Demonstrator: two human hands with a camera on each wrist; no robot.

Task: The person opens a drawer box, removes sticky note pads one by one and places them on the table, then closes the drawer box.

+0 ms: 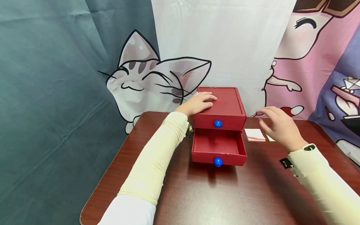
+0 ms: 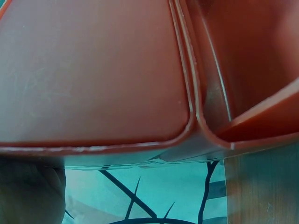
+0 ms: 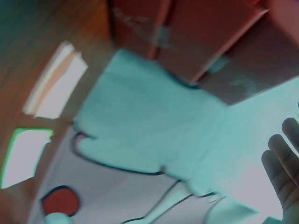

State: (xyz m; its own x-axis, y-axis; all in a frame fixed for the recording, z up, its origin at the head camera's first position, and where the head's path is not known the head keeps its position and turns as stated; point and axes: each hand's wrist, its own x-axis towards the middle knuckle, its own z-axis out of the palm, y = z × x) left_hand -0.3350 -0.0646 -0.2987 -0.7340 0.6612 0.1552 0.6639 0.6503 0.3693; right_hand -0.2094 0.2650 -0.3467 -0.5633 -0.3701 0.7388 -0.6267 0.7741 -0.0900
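A red two-drawer box (image 1: pixel 222 103) stands on the table, a blue ball knob on each drawer. Its lower drawer (image 1: pixel 217 142) is pulled out and nothing shows inside; the upper drawer front (image 1: pixel 203 122) sits flush. My left hand (image 1: pixel 197 103) rests on the left side of the box top, fingers loosely extended. To the right of the box my right hand (image 1: pixel 279 126) hovers in the air, holding nothing, its fingers slightly bent. Below and beyond it lie a white pad with a pink pattern (image 1: pixel 254 134) and a green-edged white pad (image 1: pixel 269 137), partly hidden by the hand.
The brown table (image 1: pixel 180 193) reaches around the box on all visible sides. Behind it hangs a curtain printed with a cartoon cat (image 1: pixel 137 78). In the right wrist view, the white pad (image 3: pixel 65 88) and green-edged pad (image 3: pixel 25 156) lie beside the box.
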